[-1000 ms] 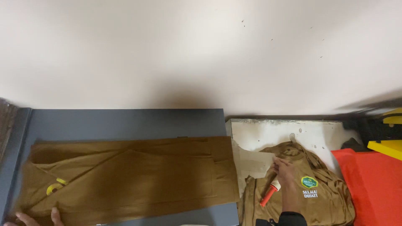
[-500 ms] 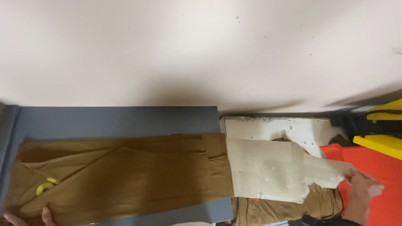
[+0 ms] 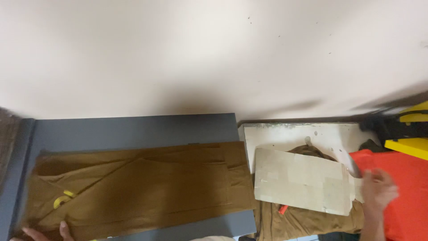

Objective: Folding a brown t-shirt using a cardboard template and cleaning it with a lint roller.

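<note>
A brown garment (image 3: pixel 138 187) lies spread flat on a grey table (image 3: pixel 133 129), with a small yellow mark (image 3: pixel 62 200) near its left end. My left hand (image 3: pixel 44 232) presses on the garment's near left corner, only the fingers showing. My right hand (image 3: pixel 378 189) grips the right edge of a pale cardboard board (image 3: pixel 303 180), held over a second brown garment (image 3: pixel 307 218) that lies on a white surface (image 3: pixel 285 134). An orange marker (image 3: pixel 282 209) peeks out from under the board.
An orange-red cloth (image 3: pixel 405 187) lies at the far right. Behind it stand yellow pieces (image 3: pixel 412 145) and dark parts (image 3: pixel 383 127). A plain pale wall (image 3: pixel 214 53) fills the upper part of the view.
My right hand left the second garment and the marker, took hold of the cardboard board and brought it over that garment. My left hand stayed on the flat garment.
</note>
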